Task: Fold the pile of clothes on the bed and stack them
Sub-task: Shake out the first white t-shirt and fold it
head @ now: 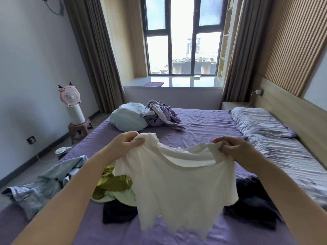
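Observation:
I hold a white knit top point(178, 188) up in the air over the bed point(203, 128), neckline toward me. My left hand point(127, 141) pinches its left shoulder and my right hand point(233, 147) pinches its right shoulder. Beneath it lies the pile: an olive-green satin garment point(113, 184), a pale green piece point(122, 195), a black garment point(116, 213) and dark clothing point(254, 209) at the right. Light blue jeans point(44, 186) sprawl at the bed's left edge. The top hides part of the pile.
A crumpled lilac and white heap point(159, 114) lies beside a pale blue pillow point(127, 119) at the far side. A striped quilt point(283, 149) covers the bed's right. A pink fan point(72, 103) stands on a stool point(80, 128) on the left floor.

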A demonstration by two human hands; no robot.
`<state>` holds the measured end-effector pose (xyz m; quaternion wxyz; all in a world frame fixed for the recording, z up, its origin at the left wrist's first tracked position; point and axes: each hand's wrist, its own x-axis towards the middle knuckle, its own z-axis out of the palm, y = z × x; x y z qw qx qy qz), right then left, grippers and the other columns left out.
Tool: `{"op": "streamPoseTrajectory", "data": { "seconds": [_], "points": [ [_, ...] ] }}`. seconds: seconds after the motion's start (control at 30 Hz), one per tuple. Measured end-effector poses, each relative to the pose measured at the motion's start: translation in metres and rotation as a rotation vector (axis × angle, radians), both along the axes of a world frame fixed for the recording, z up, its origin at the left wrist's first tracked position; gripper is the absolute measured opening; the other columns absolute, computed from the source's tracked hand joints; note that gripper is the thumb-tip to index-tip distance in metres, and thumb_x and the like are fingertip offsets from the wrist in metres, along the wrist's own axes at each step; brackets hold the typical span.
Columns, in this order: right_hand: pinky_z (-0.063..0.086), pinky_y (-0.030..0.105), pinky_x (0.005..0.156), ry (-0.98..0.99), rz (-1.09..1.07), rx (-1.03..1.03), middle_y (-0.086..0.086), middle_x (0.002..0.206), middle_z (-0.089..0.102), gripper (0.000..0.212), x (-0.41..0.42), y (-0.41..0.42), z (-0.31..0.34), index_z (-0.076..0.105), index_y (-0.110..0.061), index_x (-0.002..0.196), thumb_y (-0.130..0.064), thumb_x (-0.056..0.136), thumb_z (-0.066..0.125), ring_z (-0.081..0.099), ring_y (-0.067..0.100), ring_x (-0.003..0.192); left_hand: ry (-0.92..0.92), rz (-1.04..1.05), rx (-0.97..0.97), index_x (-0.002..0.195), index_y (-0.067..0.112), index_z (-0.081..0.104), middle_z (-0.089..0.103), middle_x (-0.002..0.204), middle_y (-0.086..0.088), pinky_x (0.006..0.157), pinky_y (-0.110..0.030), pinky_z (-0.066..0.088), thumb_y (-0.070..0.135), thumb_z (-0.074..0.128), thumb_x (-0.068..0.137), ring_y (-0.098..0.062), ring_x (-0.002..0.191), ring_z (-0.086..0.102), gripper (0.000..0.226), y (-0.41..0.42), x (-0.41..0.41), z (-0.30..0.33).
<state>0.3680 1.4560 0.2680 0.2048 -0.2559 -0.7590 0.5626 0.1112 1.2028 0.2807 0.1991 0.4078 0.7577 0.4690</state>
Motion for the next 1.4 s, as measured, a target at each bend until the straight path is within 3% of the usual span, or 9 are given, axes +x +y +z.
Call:
{"op": "streamPoseTrajectory", "data": {
  "seconds": [0.07, 0.23, 0.43, 0.53, 0.7, 0.83, 1.0, 1.17, 1.4],
  "points": [
    [0.047, 0.017, 0.058, 0.003, -0.087, 0.141, 0.003, 0.077, 0.067, 0.030, 0.002, 0.000, -0.002, 0.072, -0.005, 0.091, 0.012, 0.087, 0.048, 0.058, 0.014, 0.070, 0.047, 0.069, 0.021, 0.085, 0.000, 0.056, 0.052, 0.075, -0.007, 0.062, -0.032, 0.040, 0.024, 0.067, 0.089, -0.017, 0.067, 0.049, 0.026, 0.000, 0.003, -0.005],
    [0.039, 0.029, 0.071, -0.083, -0.253, 0.553, 0.008, 0.085, 0.069, 0.012, 0.011, 0.001, 0.001, 0.071, -0.011, 0.096, -0.012, 0.086, 0.065, 0.058, 0.021, 0.079, -0.011, 0.272, 0.183, 0.087, 0.014, 0.056, 0.051, 0.068, 0.002, 0.060, -0.024, 0.040, 0.013, 0.064, 0.090, -0.013, 0.065, 0.047, 0.009, -0.011, 0.010, -0.020],
    [0.037, 0.006, 0.057, 0.038, -0.380, 0.497, 0.003, 0.081, 0.065, 0.013, 0.024, -0.013, -0.002, 0.072, -0.012, 0.097, -0.019, 0.087, 0.067, 0.058, 0.018, 0.074, 0.031, 0.250, 0.183, 0.087, 0.012, 0.070, 0.064, 0.074, 0.006, 0.058, -0.011, 0.042, 0.025, 0.072, 0.084, -0.002, 0.065, 0.054, 0.013, -0.025, 0.010, -0.019],
    [0.038, 0.022, 0.061, -0.005, -0.401, 0.534, 0.007, 0.084, 0.068, 0.014, 0.032, -0.024, -0.006, 0.070, -0.010, 0.095, -0.022, 0.089, 0.065, 0.058, 0.019, 0.075, -0.034, 0.164, 0.137, 0.080, 0.018, 0.072, 0.066, 0.068, 0.012, 0.059, -0.010, 0.044, 0.027, 0.076, 0.079, 0.001, 0.063, 0.057, 0.010, -0.033, 0.008, -0.014],
    [0.045, 0.037, 0.071, -0.066, -0.468, 0.641, 0.017, 0.087, 0.069, 0.019, 0.045, -0.061, -0.020, 0.065, -0.008, 0.100, -0.023, 0.096, 0.053, 0.063, 0.032, 0.081, -0.159, 0.067, 0.049, 0.073, 0.019, 0.072, 0.065, 0.071, 0.003, 0.067, -0.026, 0.045, 0.018, 0.069, 0.085, -0.013, 0.071, 0.057, 0.012, -0.058, 0.005, -0.013],
    [0.032, 0.033, 0.062, -0.115, -0.568, 0.799, 0.020, 0.079, 0.063, 0.022, 0.052, -0.098, -0.029, 0.059, -0.007, 0.100, -0.025, 0.098, 0.047, 0.061, 0.038, 0.076, -0.128, -0.004, 0.059, 0.075, 0.021, 0.068, 0.062, 0.071, 0.003, 0.062, -0.022, 0.042, 0.014, 0.068, 0.086, -0.008, 0.065, 0.053, 0.013, -0.084, 0.006, -0.016],
    [0.033, 0.033, 0.061, -0.128, -0.600, 0.881, 0.019, 0.078, 0.063, 0.022, 0.057, -0.127, -0.030, 0.058, -0.008, 0.102, -0.027, 0.098, 0.048, 0.061, 0.041, 0.075, -0.077, -0.057, 0.081, 0.080, 0.020, 0.070, 0.063, 0.078, -0.003, 0.069, -0.026, 0.043, 0.019, 0.074, 0.081, -0.014, 0.073, 0.053, 0.004, -0.108, -0.003, -0.011],
    [0.035, 0.033, 0.061, -0.115, -0.569, 0.912, 0.019, 0.076, 0.063, 0.021, 0.053, -0.134, -0.035, 0.060, -0.006, 0.101, -0.024, 0.097, 0.051, 0.061, 0.039, 0.071, -0.109, -0.143, 0.049, 0.079, 0.020, 0.072, 0.064, 0.076, -0.004, 0.065, -0.028, 0.044, 0.031, 0.076, 0.071, -0.014, 0.070, 0.055, 0.014, -0.111, -0.017, -0.014],
    [0.035, 0.029, 0.061, -0.174, -0.475, 0.727, 0.018, 0.077, 0.067, 0.014, 0.025, -0.104, -0.117, 0.063, -0.005, 0.098, -0.017, 0.094, 0.056, 0.064, 0.035, 0.071, -0.154, -0.075, -0.180, 0.091, 0.004, 0.067, 0.061, 0.079, -0.008, 0.067, -0.031, 0.041, 0.023, 0.071, 0.086, -0.017, 0.072, 0.052, 0.020, -0.065, -0.033, -0.109]
  ]
}}
